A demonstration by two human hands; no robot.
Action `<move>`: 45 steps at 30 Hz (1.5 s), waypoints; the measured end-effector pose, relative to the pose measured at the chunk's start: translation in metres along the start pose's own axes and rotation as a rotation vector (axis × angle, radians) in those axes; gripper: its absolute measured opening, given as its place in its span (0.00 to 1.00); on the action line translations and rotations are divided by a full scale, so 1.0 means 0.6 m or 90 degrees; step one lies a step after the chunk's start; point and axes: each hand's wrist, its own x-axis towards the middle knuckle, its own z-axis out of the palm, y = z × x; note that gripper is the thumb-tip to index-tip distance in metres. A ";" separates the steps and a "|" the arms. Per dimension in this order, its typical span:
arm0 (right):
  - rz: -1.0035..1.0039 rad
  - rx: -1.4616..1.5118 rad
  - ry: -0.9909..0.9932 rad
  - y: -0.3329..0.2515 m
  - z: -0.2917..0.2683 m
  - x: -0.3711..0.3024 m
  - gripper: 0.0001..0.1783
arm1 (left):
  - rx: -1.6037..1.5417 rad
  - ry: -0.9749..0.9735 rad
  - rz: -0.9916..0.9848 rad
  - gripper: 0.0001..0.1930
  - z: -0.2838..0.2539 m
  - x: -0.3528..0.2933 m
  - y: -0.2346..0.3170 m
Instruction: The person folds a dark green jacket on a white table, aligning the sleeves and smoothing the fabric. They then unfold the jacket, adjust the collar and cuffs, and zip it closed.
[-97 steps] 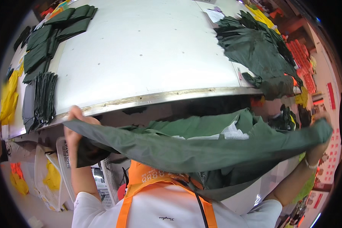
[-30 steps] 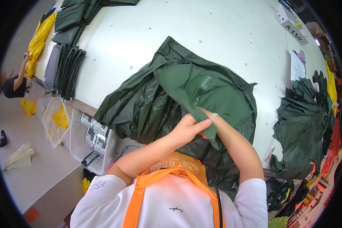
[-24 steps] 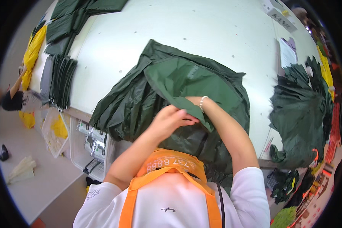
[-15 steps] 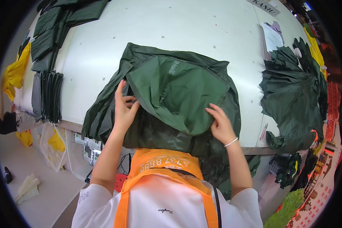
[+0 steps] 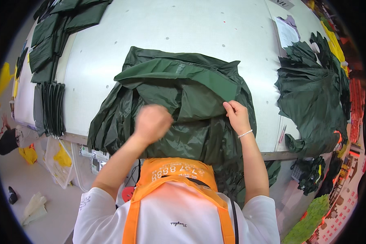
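Note:
A dark green, shiny garment [image 5: 179, 138], like a raincoat, lies bunched at the near edge of the table. Its lighter green, hood-like flap [image 5: 158, 70] is folded away from me, with a small pale strip near its middle. At the flap's right corner my right hand [image 5: 237, 116] pinches the fabric edge between thumb and fingers. My left hand [image 5: 152, 123] hovers over the left-centre of the garment, curled and smeared by motion. Whether it holds any cloth I cannot make out.
The white table [image 5: 179, 24] carries folded dark green pieces [image 5: 44, 53] and an upright-folded stack [image 5: 53, 109] at left. To the right lie a heap of green cut pieces [image 5: 309, 93], a paper sheet [image 5: 286, 33] and a pen [image 5: 282, 133]. A white-framed bin [image 5: 61, 164] stands below left.
The open, bowl-shaped flap has been turned over and now lies flatter toward the far side. My left hand left its edge and moved right and nearer. My right hand closed on the fabric.

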 end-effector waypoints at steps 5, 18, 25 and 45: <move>0.014 -0.060 -0.021 -0.007 -0.003 0.027 0.18 | -0.029 -0.207 -0.177 0.16 0.075 -0.039 -0.011; -0.092 -0.184 -0.037 -0.037 -0.036 0.089 0.18 | -0.002 -0.293 -0.268 0.18 0.078 -0.041 -0.018; -0.090 -0.174 -0.045 -0.054 -0.041 0.083 0.18 | 0.013 -0.313 -0.351 0.14 0.113 -0.045 -0.013; 0.008 -0.145 -0.002 -0.037 -0.070 0.108 0.18 | -0.066 0.030 -0.235 0.07 0.042 -0.015 0.007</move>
